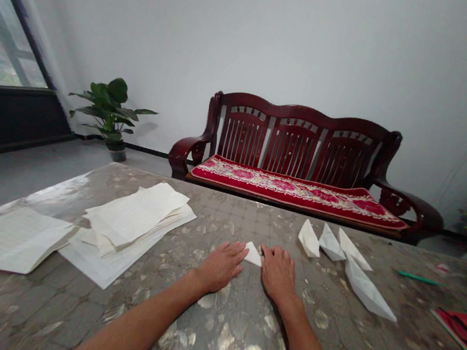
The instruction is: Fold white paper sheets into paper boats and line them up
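A small white folded paper [254,254], roughly a triangle with its point away from me, lies on the table between my hands. The fingers of my left hand [223,264] are close together and hold its left corner down, covering that part. At the right corner, my right hand [278,272] has its bent fingers and thumb on the paper's edge. Right of my hands are several folded paper boats: one upright paper boat [310,239], a second boat [332,243], a narrow boat [354,250] and a longer boat [369,290] nearer me.
Loose sheets of paper [135,216] lie stacked at the left, beside another paper pile [9,238]. At the right are a green pen [419,278] and a red item [464,332] with black straps. A wooden bench [294,149] stands beyond the patterned table [201,334].
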Available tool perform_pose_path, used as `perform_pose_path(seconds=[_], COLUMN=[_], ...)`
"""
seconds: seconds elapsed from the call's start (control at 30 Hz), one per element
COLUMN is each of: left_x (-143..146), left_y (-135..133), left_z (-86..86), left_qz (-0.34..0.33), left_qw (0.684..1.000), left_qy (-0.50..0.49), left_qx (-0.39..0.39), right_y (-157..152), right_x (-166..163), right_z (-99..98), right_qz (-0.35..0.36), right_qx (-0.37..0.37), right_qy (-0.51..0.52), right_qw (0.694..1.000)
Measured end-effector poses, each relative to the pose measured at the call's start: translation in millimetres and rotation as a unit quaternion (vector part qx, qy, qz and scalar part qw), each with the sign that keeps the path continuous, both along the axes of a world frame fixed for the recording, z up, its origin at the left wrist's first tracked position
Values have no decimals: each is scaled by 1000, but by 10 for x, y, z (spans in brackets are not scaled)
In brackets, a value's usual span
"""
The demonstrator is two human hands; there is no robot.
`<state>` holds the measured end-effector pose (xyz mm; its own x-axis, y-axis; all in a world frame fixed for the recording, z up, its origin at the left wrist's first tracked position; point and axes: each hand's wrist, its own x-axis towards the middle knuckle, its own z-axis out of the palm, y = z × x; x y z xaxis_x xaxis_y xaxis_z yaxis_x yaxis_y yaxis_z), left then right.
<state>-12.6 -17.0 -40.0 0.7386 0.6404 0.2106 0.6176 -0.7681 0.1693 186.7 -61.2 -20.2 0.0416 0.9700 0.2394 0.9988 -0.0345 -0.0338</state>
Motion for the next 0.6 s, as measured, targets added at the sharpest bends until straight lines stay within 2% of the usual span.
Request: perform_pose_path(seconds=[0.23, 0.3, 0.47, 0.6], left_x=[35, 81, 183, 229], left_y=[9, 43, 146, 184], left_z=[64, 108, 233, 333], left_qz=[23, 23, -12, -27], left_qw=[997, 997, 996, 991], left_qy=[53, 62, 83, 125], left_qx=[47, 50, 39, 32], right_y=[-29, -32, -34, -20], right_x=[73, 93, 135, 140], right_z=[-5, -20, -51, -75], right_qz=[-22, 1, 131, 146], right_qx=[0, 22, 49, 45], right_qy=[12, 29, 75, 84], right_qw=[1000, 999, 987, 985])
